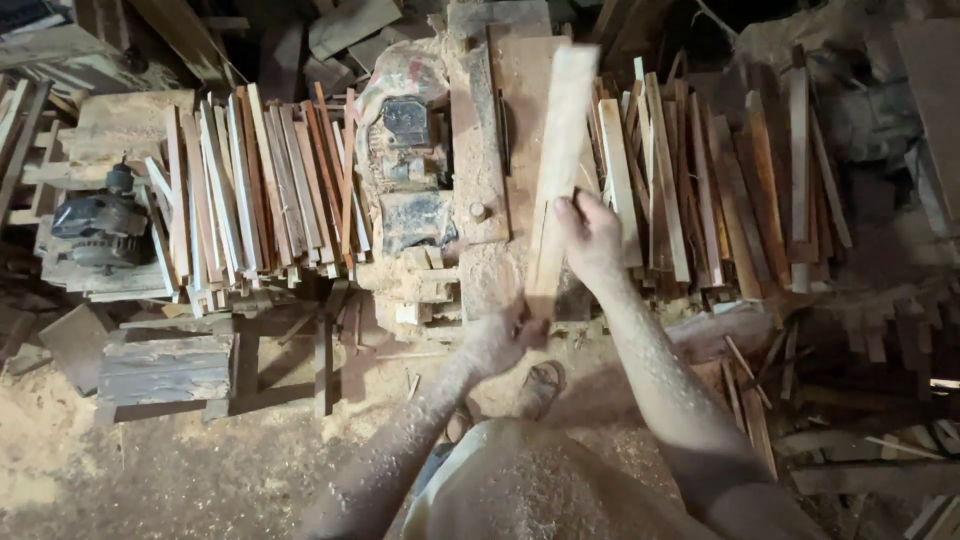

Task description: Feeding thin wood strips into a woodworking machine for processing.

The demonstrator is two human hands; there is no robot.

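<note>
**A pale slat held over a saw bench, stacks on both sides**

A long pale slat point(556, 165) is held lengthwise above the saw bench point(478, 150). Its near end is gripped by the left hand point(505, 335), fingers closed around the wood. The right hand point(590, 235) is closed on the slat higher up, thumb laid across its face. Both forearms are seen dusted with sawdust.

Just left of the slat, a dusty motor point(408, 150) is mounted on the bench, its dark plate facing up. Small offcut blocks point(420, 290) are piled at the near edge of the bench, below the motor, close to the left hand.

A left stack point(255, 190) of thin strips, pale and reddish, is laid side by side beyond the motor. A right stack point(700, 190) of similar strips is ranged just beside the right hand, partly hidden by it. A second motor point(100, 225), dark grey, is set on boards at the far left. A grey plank point(165, 365) is lying below it. A sandal point(540, 385) is seen on the floor under the hands, among sawdust point(40, 440). No labels can be made out.
</note>
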